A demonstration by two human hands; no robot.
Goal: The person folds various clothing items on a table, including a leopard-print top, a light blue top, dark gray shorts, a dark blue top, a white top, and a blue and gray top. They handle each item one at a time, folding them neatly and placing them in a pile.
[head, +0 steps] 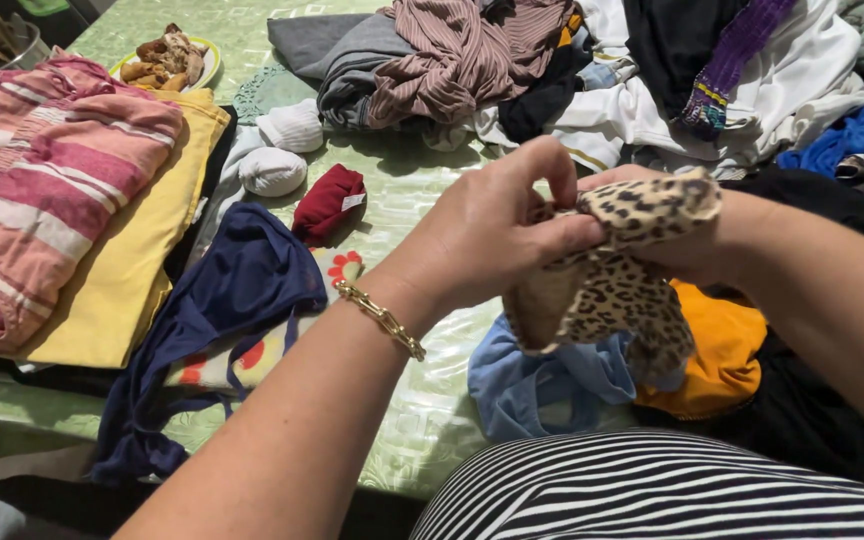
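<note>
1. Both hands were raised above the near edge of the table [422,420], working one small leopard-print garment [617,290].
2. The left hand [492,235], with a gold chain bracelet [382,320] at its wrist, was closed on the garment, thumb and fingers pinching the top fold of the cloth.
3. The right hand [697,250] sat mostly behind the leopard-print garment; it gripped the same upper edge from the far side, though its fingers were largely hidden.
4. The garment hung down from the two hands, clear of the table, above a light blue garment [532,385] and just beside an orange one [722,350].
5. To the left lay a dark blue garment [242,280] spread over a floral cloth [252,360].
6. Farther left, a pink striped folded piece [42,200] rested on a yellow folded piece [142,280].
7. A rolled red item [327,200] and two rolled white items [272,170] sat near the middle of the table.
8. A heap of unsorted clothes [572,70] filled the far side, and a small plate of food [167,58] stood at the far left corner.
9. The person's striped top [652,490] showed at the bottom edge.
</note>
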